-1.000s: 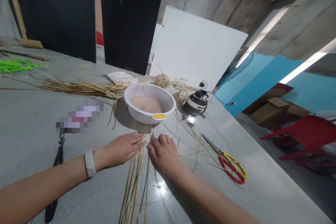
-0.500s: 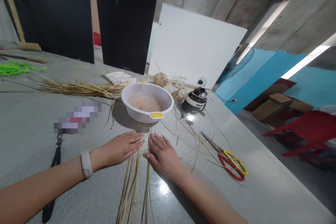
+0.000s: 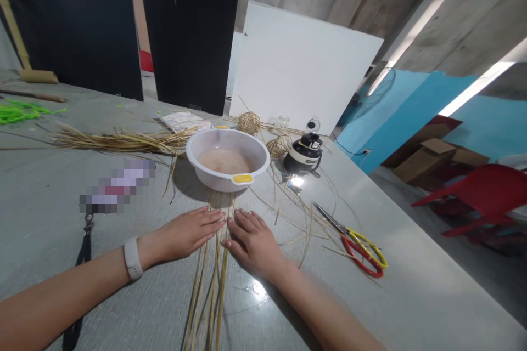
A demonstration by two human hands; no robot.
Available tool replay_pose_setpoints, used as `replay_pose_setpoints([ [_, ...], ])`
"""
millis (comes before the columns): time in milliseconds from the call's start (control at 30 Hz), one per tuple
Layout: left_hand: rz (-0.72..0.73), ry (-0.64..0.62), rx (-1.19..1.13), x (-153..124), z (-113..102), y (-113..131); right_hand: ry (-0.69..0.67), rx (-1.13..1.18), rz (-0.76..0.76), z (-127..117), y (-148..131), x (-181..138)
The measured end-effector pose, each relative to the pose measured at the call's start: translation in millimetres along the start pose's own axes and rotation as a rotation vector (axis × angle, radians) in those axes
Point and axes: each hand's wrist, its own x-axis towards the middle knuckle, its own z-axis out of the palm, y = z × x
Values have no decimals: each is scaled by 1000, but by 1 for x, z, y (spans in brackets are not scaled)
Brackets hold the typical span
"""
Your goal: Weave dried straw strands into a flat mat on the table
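Note:
Long thin straw-coloured strips (image 3: 212, 290) run along the table from the white basin toward me. My left hand (image 3: 190, 235), with a pale band on its wrist, lies flat with its fingertips on these strips. My right hand (image 3: 256, 245) rests palm down on their other side, fingers stretched out and the thumb and index tips touching the rightmost strips. Just beyond both hands stands the white basin (image 3: 201, 173) with yellow handles and cloudy water in it.
Red-and-yellow-handled scissors (image 3: 349, 238) lie at right among loose strips. Behind are two woven balls (image 3: 248, 122), a black jug (image 3: 302, 154) and a bundle of strips (image 3: 119, 141). A blurred-out item with a black strap (image 3: 84, 249) lies left. The table's right edge slopes away.
The rightmost strips have shifted left, closer to the others, and my right hand's fingers have moved with them. My left hand stays on the strips. The view has shifted slightly.

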Motion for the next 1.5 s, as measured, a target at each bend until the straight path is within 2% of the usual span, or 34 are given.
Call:
replay_pose_setpoints([
  [433, 48, -4, 5, -5, -11, 11, 5, -79, -118, -3, -15, -10],
  [767, -57, -22, 56, -4, -13, 33, 163, -331, -336, 4, -44, -28],
  [967, 8, -43, 54, -4, -10, 37, 167, -347, -361, 0, -56, -44],
  [1067, 39, -66, 24, -6, -10, 36, 183, -347, -388, 7, -56, -53],
  [1233, 100, -165, -41, -6, -17, 37, 345, -321, -446, 32, -56, -62],
  [1333, 96, -198, -62, -5, -20, 38, 414, -266, -453, 32, -58, -62],
  [1433, 98, -223, -86, -5, -20, 37, 301, -99, -428, 12, -48, -55],
  [1500, 104, -227, -101, -5, -19, 36, 171, -12, -308, -8, -27, -48],
])
